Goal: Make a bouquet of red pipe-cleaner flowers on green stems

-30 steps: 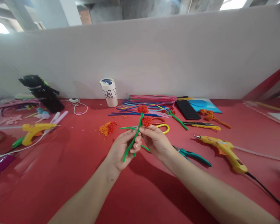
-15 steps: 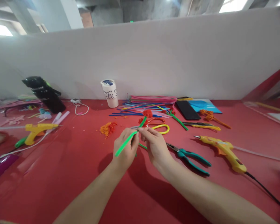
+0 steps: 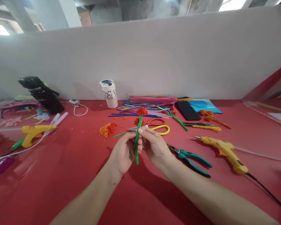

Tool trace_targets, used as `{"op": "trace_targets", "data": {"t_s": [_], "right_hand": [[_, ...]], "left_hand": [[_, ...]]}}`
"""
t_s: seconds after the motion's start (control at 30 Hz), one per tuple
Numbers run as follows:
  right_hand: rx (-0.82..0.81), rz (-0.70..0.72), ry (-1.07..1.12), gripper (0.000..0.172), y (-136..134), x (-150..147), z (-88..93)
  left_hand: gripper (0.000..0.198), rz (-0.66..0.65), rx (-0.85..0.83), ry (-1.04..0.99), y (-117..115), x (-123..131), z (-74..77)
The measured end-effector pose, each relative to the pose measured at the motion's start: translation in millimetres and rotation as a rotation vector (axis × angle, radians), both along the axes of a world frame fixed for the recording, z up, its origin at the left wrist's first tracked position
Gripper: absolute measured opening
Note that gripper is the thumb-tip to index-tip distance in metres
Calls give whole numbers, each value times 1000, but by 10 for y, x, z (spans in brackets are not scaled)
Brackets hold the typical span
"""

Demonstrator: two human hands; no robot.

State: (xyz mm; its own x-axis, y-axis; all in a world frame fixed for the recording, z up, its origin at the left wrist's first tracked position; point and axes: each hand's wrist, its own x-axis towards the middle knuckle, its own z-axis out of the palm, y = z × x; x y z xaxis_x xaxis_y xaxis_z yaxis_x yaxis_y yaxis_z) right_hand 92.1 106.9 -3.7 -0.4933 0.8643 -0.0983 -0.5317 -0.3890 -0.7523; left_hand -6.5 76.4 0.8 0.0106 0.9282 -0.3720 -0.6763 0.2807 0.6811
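A pipe-cleaner flower point(image 3: 141, 111) with a fluffy red head and a green stem stands nearly upright in front of me. My right hand point(image 3: 155, 145) pinches its stem between thumb and fingertips, below the bloom. My left hand point(image 3: 123, 153) is closed around the lower stem, its fingers curled behind it. The stem's tip hangs free below the fingers. Behind the stem, a second red bloom point(image 3: 136, 122) is partly covered. A thin green stem point(image 3: 119, 135) shows just left of my left thumb. Scissors point(image 3: 162, 128) with red and yellow handles lie beyond my right hand.
Teal-handled pliers point(image 3: 194, 159) and a yellow glue gun point(image 3: 224, 150) lie to the right. Pipe cleaners point(image 3: 152, 100), a phone point(image 3: 188, 110) and a white cup point(image 3: 109, 94) are along the back. Orange clippings point(image 3: 107, 129) lie left, near another glue gun point(image 3: 32, 132) and a black bottle point(image 3: 43, 97).
The green stem has swung from slanting down-left to nearly vertical, and the red head shifted slightly left. My left hand has turned so its palm side shows.
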Motion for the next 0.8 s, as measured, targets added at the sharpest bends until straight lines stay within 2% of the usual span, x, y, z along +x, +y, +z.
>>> {"op": "trace_targets", "data": {"t_s": [0.07, 0.13, 0.2, 0.3, 0.37, 0.43, 0.47, 0.53, 0.57, 0.7, 0.8], "right_hand": [[2, 43, 12, 16, 29, 5, -10], [40, 68, 5, 16, 46, 4, -18], [95, 35, -44, 21, 56, -2, -30], [130, -130, -164, 26, 65, -9, -49], [138, -213, -224, 22, 67, -8, -51], [162, -246, -253, 19, 62, -1, -36], [180, -257, -262, 19, 56, 3, -22], [211, -269, -271, 20, 42, 10, 9], [224, -270, -265, 20, 35, 13, 23], [263, -214, -174, 19, 27, 22, 55], [265, -75, -79, 21, 59, 45, 53]], "left_hand": [[12, 1, 2, -16, 7, -8, 6], [11, 81, 69, 119, -5, -1, -6], [14, 184, 178, 411, -28, 4, -36], [16, 296, 409, 1036, -51, -28, -105], [15, 372, 602, 1440, -47, -70, -152], [14, 433, 768, 1711, -36, -106, -185], [13, 449, 819, 1778, -33, -115, -194], [12, 448, 841, 1766, -38, -113, -190], [12, 422, 805, 1686, -45, -101, -178], [20, 202, 504, 1024, -66, -44, -93], [18, 77, 345, 574, -44, -51, -34]]}}
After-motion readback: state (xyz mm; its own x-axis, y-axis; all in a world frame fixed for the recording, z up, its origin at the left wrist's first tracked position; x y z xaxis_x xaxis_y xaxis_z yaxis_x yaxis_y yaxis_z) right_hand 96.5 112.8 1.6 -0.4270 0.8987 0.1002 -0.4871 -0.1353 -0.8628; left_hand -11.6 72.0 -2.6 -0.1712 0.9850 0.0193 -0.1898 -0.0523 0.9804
